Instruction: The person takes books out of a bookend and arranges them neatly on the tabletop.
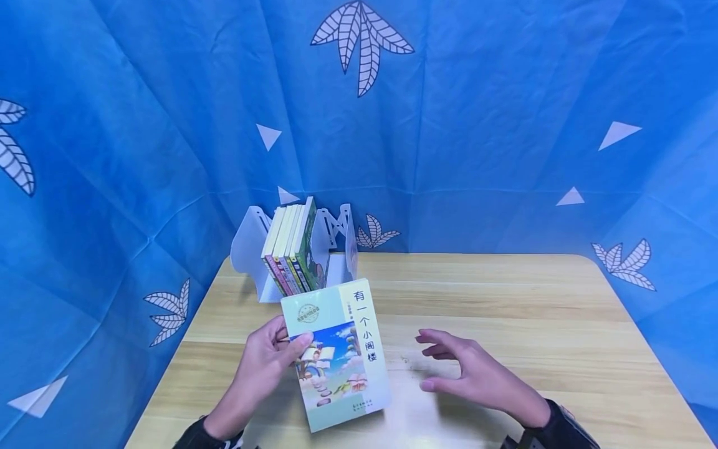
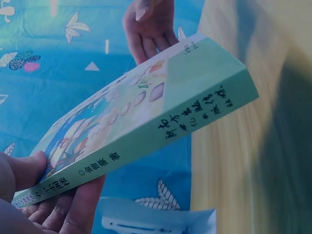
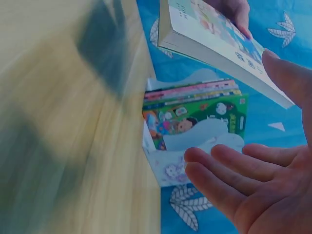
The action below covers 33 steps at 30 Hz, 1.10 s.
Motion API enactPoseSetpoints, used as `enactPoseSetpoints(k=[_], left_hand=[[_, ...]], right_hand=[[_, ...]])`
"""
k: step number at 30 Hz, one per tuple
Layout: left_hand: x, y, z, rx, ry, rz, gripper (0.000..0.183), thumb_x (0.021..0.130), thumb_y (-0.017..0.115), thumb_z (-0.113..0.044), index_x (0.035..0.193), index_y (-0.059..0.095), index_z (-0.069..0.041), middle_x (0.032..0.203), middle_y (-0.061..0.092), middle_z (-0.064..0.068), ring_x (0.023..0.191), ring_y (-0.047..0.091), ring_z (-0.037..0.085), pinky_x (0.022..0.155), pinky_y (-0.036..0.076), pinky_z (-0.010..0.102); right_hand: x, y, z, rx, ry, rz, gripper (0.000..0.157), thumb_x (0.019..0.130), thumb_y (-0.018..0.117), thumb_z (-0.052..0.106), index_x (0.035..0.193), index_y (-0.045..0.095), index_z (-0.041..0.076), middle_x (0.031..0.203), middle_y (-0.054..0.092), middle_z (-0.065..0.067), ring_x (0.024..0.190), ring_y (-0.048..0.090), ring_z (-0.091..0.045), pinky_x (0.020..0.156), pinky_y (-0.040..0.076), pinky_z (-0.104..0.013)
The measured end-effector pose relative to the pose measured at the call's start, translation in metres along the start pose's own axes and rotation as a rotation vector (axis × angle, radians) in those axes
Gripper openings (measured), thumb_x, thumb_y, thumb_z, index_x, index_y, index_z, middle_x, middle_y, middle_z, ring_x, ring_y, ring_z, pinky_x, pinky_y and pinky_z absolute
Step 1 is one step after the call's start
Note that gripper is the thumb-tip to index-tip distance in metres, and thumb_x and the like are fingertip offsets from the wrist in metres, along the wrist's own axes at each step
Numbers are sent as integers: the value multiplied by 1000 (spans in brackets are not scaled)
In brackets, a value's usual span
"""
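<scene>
Grips a book (image 1: 336, 368) by its spine side in the left hand (image 1: 266, 355), with the thumb on the illustrated cover (image 1: 331, 355) and the fingers curled behind. Tilts it face up between the two hands, above the table (image 1: 505, 299) and on the left hand's side of the gap. Turns the lettered green spine (image 2: 146, 135) toward the left hand and the pale page edges (image 3: 219, 66) toward the right hand (image 1: 468, 371). Holds that right hand apart from the book, palm side toward it, with the thumb spread away from loosely bent fingers. Shows dark sleeves (image 1: 561, 430) behind both hands. Past the top of the book, ahead of the left hand, shows a white rack (image 1: 247, 240) with a row of books (image 1: 287, 243), leaning slightly, with a green cover (image 3: 207, 112) facing the right hand's side. Beyond both hands, shows a blue cloth (image 1: 505, 125) printed with pale leaves and triangles.
</scene>
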State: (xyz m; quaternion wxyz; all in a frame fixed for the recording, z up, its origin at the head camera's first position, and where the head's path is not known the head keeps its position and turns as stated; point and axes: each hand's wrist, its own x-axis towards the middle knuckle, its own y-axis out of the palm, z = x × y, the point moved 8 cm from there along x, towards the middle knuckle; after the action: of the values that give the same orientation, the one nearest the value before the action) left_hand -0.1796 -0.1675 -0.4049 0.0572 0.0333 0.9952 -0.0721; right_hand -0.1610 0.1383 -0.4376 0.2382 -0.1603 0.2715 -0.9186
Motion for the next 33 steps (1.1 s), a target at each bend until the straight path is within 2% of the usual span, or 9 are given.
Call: enactPoseSetpoints(k=[5,11,16,23,33], left_hand=[[0,11,5,-28,-28,37,43,85,72,-22,121,55,-6,104,69,14,86,67,27,75,58,36],[1,22,8,-38,-43,92,46,85,72,-25,123,54,-6,106,69,14,88,67,27,77,57,37],[0,26,10,-28,-48,110,48,85,71,-25,124,53,-4,107,69,15,88,67,27,77,57,36],[-2,33,11,-58,-24,152,46,87,70,-23,123,52,0,107,68,17,88,67,29,77,57,37],[0,39,14,-56,-29,210,50,87,69,-26,126,50,0,109,68,15,91,66,28,81,56,37]], right_hand=[[2,10,2,113,22,27,64,84,72,36,138,41,23,130,55,5,103,61,-19,88,53,-36],[6,19,10,220,38,46,60,85,72,31,136,45,16,123,61,-3,99,64,-22,86,54,-32],[8,28,12,258,81,72,55,87,69,33,134,47,13,117,63,-3,97,64,-19,86,54,-31],[10,37,20,311,68,99,50,90,65,30,132,49,9,111,65,-3,94,64,-15,84,55,-30],[11,41,18,314,95,76,32,93,63,28,119,57,12,94,68,1,83,65,-15,71,57,-28]])
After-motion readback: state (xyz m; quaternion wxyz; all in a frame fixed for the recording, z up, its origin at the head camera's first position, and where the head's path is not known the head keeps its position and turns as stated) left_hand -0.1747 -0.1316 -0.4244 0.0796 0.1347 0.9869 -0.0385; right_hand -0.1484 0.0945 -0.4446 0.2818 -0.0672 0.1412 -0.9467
